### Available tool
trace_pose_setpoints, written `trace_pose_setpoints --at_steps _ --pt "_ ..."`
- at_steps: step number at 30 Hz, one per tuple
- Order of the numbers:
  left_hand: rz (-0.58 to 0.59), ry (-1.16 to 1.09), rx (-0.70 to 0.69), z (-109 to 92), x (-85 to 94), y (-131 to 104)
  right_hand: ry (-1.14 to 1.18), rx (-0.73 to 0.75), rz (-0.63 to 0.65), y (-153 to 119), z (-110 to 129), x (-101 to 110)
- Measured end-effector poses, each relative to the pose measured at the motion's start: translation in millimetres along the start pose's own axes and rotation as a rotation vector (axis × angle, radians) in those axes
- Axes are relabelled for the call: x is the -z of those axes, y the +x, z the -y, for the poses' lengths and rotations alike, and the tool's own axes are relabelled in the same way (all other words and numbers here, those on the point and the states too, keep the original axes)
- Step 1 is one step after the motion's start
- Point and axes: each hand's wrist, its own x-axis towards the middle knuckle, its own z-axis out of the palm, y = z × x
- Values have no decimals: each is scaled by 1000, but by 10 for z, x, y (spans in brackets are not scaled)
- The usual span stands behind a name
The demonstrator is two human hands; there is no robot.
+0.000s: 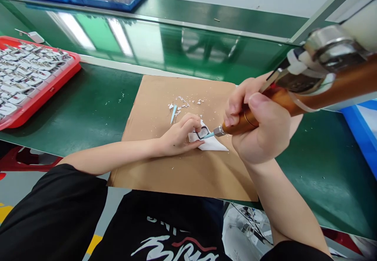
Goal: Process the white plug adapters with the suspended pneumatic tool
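My left hand (184, 135) pinches a small part (203, 132) with a dark outline, lying over a white sheet or cloth (214, 144) on the brown cardboard (156, 170). My right hand (262, 123) is wrapped round an orange, pen-like power tool (243, 121) with a metal collar. The tool's light blue tip (209, 135) points left and meets the part beside my left fingertips. Behind my left hand, a loose light blue pointed piece (173, 114) lies among white shavings (183, 103).
At the left, a red tray (77, 60) holds many white parts with metal pieces. Blue trays (108, 4) of similar parts stand on the back shelf. A blue container (357, 135) is at the right edge. The green table (103, 84) surrounds the cardboard.
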Motion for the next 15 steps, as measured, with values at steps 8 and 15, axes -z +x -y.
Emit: trace_pose_setpoints --at_steps 8,15 --pt "11 0 -7 -3 12 -3 -25 -30 -25 -4 -4 3" --pt "2 15 -41 -9 26 6 9 20 -47 16 -36 -7"
